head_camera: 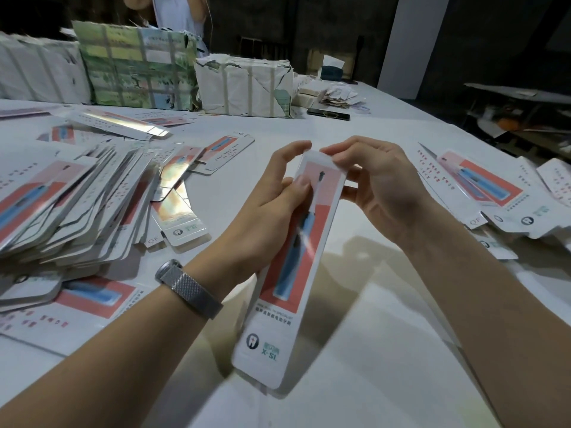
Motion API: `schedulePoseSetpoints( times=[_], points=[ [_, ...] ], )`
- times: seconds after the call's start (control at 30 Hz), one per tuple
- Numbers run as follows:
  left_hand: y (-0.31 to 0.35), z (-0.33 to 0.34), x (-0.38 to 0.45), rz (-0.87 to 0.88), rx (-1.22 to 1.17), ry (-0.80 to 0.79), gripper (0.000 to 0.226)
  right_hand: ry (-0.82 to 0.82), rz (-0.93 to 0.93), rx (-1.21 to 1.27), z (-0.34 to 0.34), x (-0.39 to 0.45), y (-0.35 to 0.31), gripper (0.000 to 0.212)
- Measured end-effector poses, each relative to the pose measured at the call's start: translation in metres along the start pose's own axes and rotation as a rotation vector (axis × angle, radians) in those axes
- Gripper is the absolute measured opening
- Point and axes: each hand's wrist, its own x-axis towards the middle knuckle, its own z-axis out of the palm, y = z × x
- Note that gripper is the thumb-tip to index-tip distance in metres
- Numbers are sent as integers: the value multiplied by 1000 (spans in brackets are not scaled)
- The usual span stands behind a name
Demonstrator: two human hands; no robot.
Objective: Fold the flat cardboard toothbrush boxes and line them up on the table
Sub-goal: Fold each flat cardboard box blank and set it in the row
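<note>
Head view, looking down across a white surface [355,350]: at the far left a thick, slumped heap of flat printed cardboard blanks [71,205] lies fanned out, each white with a coral panel and a blue toothbrush picture, presumably the supply waiting to be folded and kept within easy reach. Behind it stand paper-wrapped, taped bundles [136,66], likely more stock. Moving in, the left hand [275,205], with a silver mesh wristband [188,288] on its wrist, curls round the upper left edge of a long, narrow white-and-coral toothbrush box [296,257], thumb pressed on the printed front and fingers behind, which steadies the box while its top is worked. The box is held up off the surface between the two hands, tilted, with its logo end nearest the camera and its far end raised. The right hand [380,193] pinches the box's top end with curled fingertips, seemingly to tuck or crease the end flap; whether that flap is already closed cannot be told. Further right, more of the same printed cardboard pieces [482,186] lie loosely overlapping on the surface; whether these are folded cannot be told. At the far edge a person in a pale top [176,13] stands behind the bundles.
</note>
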Motion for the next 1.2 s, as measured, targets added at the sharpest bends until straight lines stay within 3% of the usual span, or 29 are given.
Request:
schedulePoseSetpoints(
  times=[0.23, 0.43, 0.6, 0.7, 0.77, 0.83, 0.9, 1.03, 1.13, 1.2],
  points=[
    [2, -3, -1, -66, -172, 25, 23, -105, 48, 19, -7, -3, -2, 34],
    [-2, -5, 2, -58, -161, 129, 18, -14, -42, -140, 11, -8, 1, 27],
    [-4, 0, 8, -36, -161, 196, 19, -23, 155, 180, 16, -8, 5, 47],
    [-5, 2, 11, -25, -226, 270, 22, -5, 159, 244, 19, -7, 7, 46],
    [-5, 0, 11, -19, -260, 342, 27, 24, 57, -39, 20, -8, 7, 44],
    [-4, -3, 11, -12, -324, 412, 32, -3, -88, -495, 22, -12, 5, 58],
    [-2, -5, 11, -28, -404, 429, 33, -49, -133, -755, 23, -13, 3, 68],
    [-2, -3, 12, -58, -460, 309, 32, 0, -175, -891, 12, -14, -7, 72],
    [-1, -1, 11, -25, -465, 232, 45, -50, -186, -979, 7, -16, -11, 72],
    [-1, -1, 9, -11, -448, 186, 51, 46, -181, -1007, -7, -11, -17, 67]
  ],
)
